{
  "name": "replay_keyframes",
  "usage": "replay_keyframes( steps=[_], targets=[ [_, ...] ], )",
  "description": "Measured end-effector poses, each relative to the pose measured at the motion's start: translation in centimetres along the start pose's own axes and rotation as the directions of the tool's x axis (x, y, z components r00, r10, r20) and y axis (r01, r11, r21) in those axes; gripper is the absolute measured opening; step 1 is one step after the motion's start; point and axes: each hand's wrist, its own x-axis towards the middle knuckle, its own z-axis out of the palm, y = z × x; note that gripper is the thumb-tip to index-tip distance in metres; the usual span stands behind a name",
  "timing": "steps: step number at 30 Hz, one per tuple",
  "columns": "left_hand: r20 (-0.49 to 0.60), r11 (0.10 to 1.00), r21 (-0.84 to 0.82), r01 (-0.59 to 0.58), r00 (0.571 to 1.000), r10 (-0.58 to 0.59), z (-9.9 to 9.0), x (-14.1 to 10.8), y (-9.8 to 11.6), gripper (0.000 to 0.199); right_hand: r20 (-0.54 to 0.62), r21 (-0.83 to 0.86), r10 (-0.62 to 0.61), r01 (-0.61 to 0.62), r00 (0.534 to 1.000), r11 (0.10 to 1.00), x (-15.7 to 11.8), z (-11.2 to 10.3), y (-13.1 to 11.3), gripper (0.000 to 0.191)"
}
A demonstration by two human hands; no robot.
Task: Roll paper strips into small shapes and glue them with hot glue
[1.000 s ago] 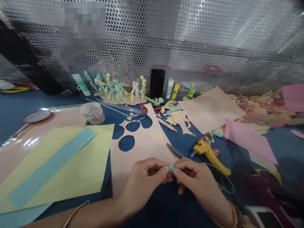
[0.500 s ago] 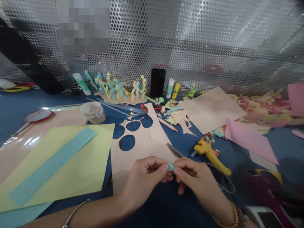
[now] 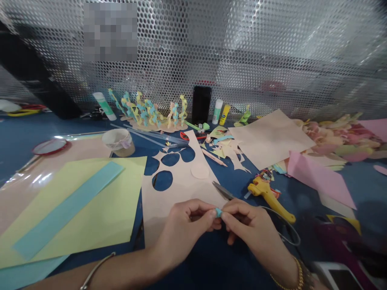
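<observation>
My left hand (image 3: 184, 227) and my right hand (image 3: 250, 229) meet at the near middle of the table, fingertips pinched together on a small light-blue paper piece (image 3: 218, 212). Only a bit of that piece shows between the thumbs and forefingers. The hands hover over the near end of a peach sheet with round holes cut out (image 3: 178, 181). Grey scissor blades (image 3: 222, 190) poke out from behind my right hand; their handles are hidden.
A yellow-green sheet (image 3: 90, 201) with a light-blue strip (image 3: 66, 209) lies left. A yellow glue gun (image 3: 270, 195) lies right, near pink (image 3: 317, 177) and peach paper (image 3: 269, 137). At the back stand twisted paper figures (image 3: 148, 112), a phone (image 3: 201, 104), glue sticks (image 3: 217, 111) and a tape roll (image 3: 119, 141) before a perforated metal wall.
Both hands stay pinched on the small blue piece with only slight finger shifts. The view has drifted a little.
</observation>
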Motion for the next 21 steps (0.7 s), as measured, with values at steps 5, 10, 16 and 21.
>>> replay_keyframes(
  steps=[5,10,16,21],
  targets=[
    [0.002,1.000,0.004,-0.007,1.000,0.007,0.14,0.04,0.22,0.014,-0.010,-0.027,-0.039,0.038,0.999,0.999,-0.04,0.04,0.11,0.023],
    [-0.021,0.998,-0.062,0.023,1.000,-0.024,0.08,0.22,0.00,0.016,0.003,0.000,0.004,-0.004,1.000,1.000,-0.03,-0.02,0.21,0.024],
    [-0.013,0.999,-0.038,0.017,1.000,-0.017,0.08,0.17,0.00,0.018,0.015,0.026,0.005,-0.005,1.000,1.000,0.06,-0.09,0.31,0.024],
    [-0.022,1.000,-0.027,0.008,1.000,-0.009,0.15,-0.01,0.25,0.016,0.017,0.031,0.010,-0.010,1.000,0.999,0.00,-0.08,0.37,0.022]
  ],
)
